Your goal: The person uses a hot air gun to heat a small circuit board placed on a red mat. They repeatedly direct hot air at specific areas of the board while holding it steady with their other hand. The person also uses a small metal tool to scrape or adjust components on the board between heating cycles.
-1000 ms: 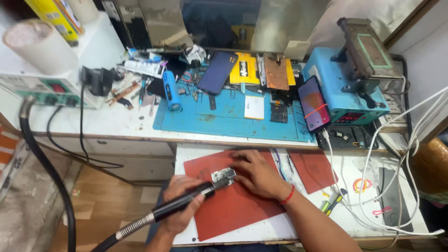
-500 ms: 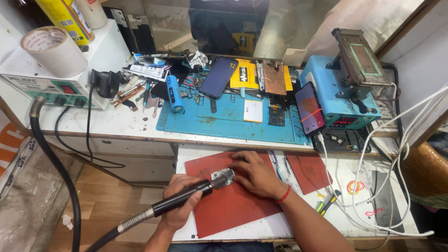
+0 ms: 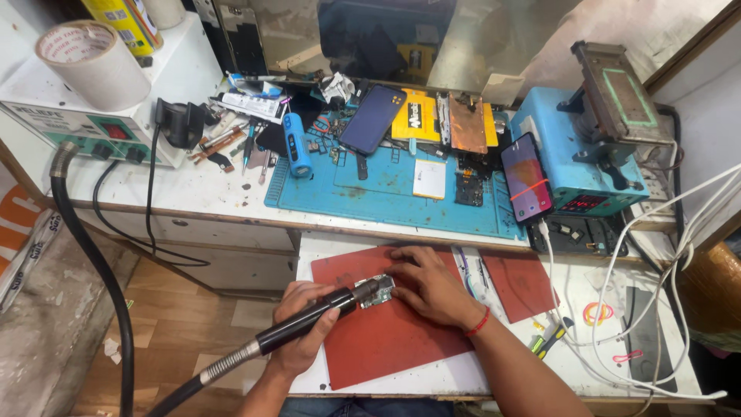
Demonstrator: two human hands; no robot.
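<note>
My left hand point(image 3: 302, 324) grips a black hot-air wand point(image 3: 316, 318) whose metal nozzle points at a small circuit board point(image 3: 380, 292). The board lies on a red mat point(image 3: 386, 347) on a pull-out shelf. My right hand point(image 3: 428, 287) rests on the mat with its fingers pressing on the board's right side. A red thread band circles my right wrist. From the wand a ribbed hose point(image 3: 93, 270) runs down to the left and up to a white station point(image 3: 93, 116) on the bench.
A blue work mat point(image 3: 386, 193) on the bench carries phones, phone parts and a blue cylinder point(image 3: 296, 145). A blue machine point(image 3: 587, 170) stands at the right, with a phone leaning on it. White cables point(image 3: 656, 270) trail over the shelf's right side. A tape roll point(image 3: 91, 63) sits on the station.
The view has drifted slightly. Both hands keep the same hold: the wand stays aimed at the board, and my right hand stays on it.
</note>
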